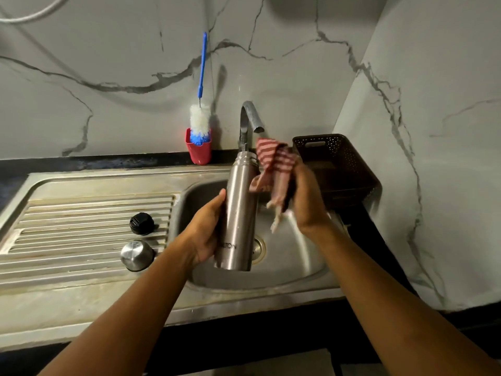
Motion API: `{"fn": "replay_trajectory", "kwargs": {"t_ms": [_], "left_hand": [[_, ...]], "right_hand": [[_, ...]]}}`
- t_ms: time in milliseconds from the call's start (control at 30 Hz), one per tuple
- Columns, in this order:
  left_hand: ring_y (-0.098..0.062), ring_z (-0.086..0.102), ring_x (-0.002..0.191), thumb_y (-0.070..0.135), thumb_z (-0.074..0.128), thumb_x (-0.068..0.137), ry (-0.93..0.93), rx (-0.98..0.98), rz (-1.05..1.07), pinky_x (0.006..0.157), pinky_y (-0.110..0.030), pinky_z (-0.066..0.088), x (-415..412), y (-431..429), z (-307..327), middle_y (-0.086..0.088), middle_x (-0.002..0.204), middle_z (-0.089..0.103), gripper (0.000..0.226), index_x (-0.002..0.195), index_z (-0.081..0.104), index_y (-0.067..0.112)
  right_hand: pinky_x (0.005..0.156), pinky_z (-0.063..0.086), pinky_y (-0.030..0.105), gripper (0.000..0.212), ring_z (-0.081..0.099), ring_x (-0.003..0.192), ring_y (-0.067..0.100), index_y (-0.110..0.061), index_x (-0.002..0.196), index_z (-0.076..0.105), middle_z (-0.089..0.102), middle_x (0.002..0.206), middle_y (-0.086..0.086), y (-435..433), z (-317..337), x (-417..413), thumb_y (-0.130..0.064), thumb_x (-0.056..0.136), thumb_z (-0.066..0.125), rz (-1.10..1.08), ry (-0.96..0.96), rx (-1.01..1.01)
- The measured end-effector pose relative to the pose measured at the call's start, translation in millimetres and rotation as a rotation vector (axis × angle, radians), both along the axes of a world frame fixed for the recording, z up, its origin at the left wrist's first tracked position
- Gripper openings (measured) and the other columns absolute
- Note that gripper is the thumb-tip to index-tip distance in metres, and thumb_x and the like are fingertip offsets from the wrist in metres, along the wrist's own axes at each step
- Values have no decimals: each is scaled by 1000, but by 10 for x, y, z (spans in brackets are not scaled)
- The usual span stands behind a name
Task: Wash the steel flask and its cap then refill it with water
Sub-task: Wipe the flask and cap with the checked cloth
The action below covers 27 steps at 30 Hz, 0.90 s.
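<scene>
A tall steel flask (238, 210) stands upright over the sink basin (295, 256), uncapped, its mouth just below the tap spout (250, 118). My left hand (207, 234) grips its lower body. My right hand (306, 196) holds a red-and-white striped cloth (273, 166) bunched against the flask's upper right side. A black inner stopper (141, 223) and a steel outer cap (137, 255) lie on the ribbed drainboard (67, 229) to the left. No water shows at the spout.
A blue-handled bottle brush (200, 118) stands in a red cup (198, 151) against the marble wall behind the sink. A dark perforated basket (341, 164) sits at the right of the basin, close to my right hand.
</scene>
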<state>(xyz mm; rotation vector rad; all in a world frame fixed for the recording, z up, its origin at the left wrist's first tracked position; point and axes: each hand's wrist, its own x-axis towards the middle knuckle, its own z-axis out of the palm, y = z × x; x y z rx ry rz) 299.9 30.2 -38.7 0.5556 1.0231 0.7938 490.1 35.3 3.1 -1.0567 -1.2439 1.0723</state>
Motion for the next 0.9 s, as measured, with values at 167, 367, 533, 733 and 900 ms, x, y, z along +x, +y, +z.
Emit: {"fn": "replay_trajectory", "kwargs": {"t_ms": [167, 367, 533, 733, 900], "left_hand": [[-29, 76, 85, 46, 55, 104, -110, -5, 80, 75, -41, 63, 199, -53, 29, -18, 107, 76, 47, 127, 69, 7], [-27, 74, 86, 66, 43, 101, -238, -117, 184, 88, -43, 57, 112, 75, -29, -17, 100, 76, 70, 122, 70, 5], [-35, 75, 98, 87, 39, 89, -135, -66, 102, 93, -47, 58, 197, -18, -88, -19, 116, 76, 88, 118, 79, 14], [-26, 75, 74, 68, 61, 92, -76, -12, 96, 66, -37, 63, 348, -44, 49, -15, 94, 77, 66, 122, 71, 10], [-33, 76, 97, 73, 65, 87, -64, -67, 230, 81, -47, 61, 117, 79, 49, -19, 115, 76, 80, 136, 64, 10]], "right_hand": [[116, 41, 51, 56, 20, 154, 20, -44, 152, 42, 12, 170, -7, -13, -283, -324, -42, 97, 46, 62, -698, 126], [121, 21, 42, 55, 4, 157, 15, -42, 149, 48, 4, 170, -17, -596, -544, -426, -61, 97, 44, 175, -822, 166], [118, 38, 45, 57, 33, 149, 20, -46, 155, 31, 15, 169, -10, -174, -503, -493, -55, 100, 39, 61, -635, 10], [102, 54, 49, 45, 68, 110, 19, -39, 137, 54, 69, 123, 2, 144, -352, -376, -61, 99, 42, -41, -223, -273], [113, 45, 37, 65, 45, 137, 12, -41, 155, 34, 35, 155, -7, -541, -629, -473, -61, 93, 39, 53, -494, 6]]}}
